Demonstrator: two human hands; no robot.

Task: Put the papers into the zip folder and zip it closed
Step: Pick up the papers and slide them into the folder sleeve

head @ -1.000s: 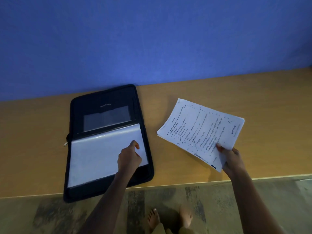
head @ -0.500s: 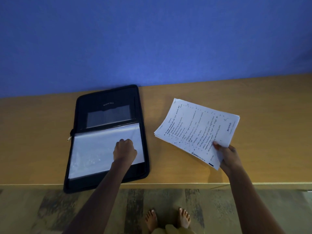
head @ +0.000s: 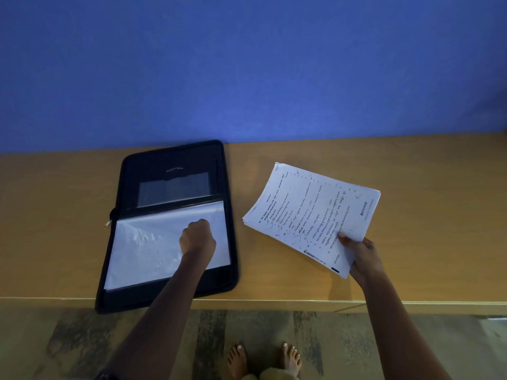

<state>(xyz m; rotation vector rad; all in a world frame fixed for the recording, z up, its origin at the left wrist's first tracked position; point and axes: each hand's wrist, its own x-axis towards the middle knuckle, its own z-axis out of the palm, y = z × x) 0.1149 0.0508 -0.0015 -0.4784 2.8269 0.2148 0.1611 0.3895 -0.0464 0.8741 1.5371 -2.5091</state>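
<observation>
Bare forearms, bare feet [head: 263,360]

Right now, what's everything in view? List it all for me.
zip folder: one, black, lying open on the left of the shelf, near edge overhanging.
plastic sleeves: count unclear, clear, on the folder's near half.
zipper pull: one, pale, folder's left edge.
papers: one stack, white with print, right of the folder, held up.
shelf: one, tan wood, against the wall.
wall: blue, behind.
floor: patterned, below.
feet: two, bare, bottom centre.
left hand: fist on the sleeves.
right hand: fingers gripping the papers' near corner.
</observation>
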